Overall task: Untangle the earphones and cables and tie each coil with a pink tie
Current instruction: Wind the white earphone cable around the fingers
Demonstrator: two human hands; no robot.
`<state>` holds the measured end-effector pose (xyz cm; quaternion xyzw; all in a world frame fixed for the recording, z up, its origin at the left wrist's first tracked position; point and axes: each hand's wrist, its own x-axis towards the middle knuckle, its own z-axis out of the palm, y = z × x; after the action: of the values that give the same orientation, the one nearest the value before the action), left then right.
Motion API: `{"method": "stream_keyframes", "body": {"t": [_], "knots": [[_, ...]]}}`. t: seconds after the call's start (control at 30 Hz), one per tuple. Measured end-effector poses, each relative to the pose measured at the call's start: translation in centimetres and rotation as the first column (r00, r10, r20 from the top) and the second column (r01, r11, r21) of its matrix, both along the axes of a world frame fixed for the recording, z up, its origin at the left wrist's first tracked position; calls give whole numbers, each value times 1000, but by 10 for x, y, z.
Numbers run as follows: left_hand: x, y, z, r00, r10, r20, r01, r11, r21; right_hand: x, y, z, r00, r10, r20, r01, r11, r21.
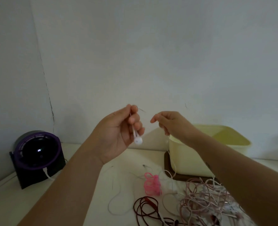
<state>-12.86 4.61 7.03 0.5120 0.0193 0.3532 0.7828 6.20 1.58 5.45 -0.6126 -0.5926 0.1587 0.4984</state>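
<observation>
Pale wall fills most of the view, with a white tabletop (4, 201) below; a purple fan (37, 154) sits at 9 o'clock and a cream box (208, 149) at 3 o'clock. Near centre, the left hand (117, 132) curls its fingers round the stems of the white earphones (138, 141), buds hanging down. Just toward 3 o'clock, the right hand (170, 123) pinches what seems to be their thin cord, which is faint against the wall and drops to the table. At 6 o'clock lies the bunch of pink ties (152, 185), beside a loose dark red cable (144, 207), with a pale pink tangle (208, 204) at 5 o'clock. No tied coil is in sight, so I judge the task barely begun: one earphone set is being drawn free, and coiling and tying everything remain.
</observation>
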Motion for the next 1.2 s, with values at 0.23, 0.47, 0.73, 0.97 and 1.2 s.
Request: {"method": "stream_keyframes", "body": {"t": [0.23,0.47,0.73,0.97,1.2], "knots": [[30,18,-25,940,320,115,-296,936,-190,-30,-30,-30,821,168,546,-31,967,-251],[50,24,-66,905,420,-64,-425,900,-100,-47,-60,-4,734,256,629,-90,955,-284],[50,14,-90,887,396,-238,-316,896,312,-33,-50,4,883,35,468,-9,998,-56],[49,22,-97,892,308,-332,-186,917,353,-24,-26,-20,959,-41,280,29,998,49],[39,13,-84,949,16,-314,48,979,196,-19,-12,-41,999,-25,-32,30,985,170]]}}
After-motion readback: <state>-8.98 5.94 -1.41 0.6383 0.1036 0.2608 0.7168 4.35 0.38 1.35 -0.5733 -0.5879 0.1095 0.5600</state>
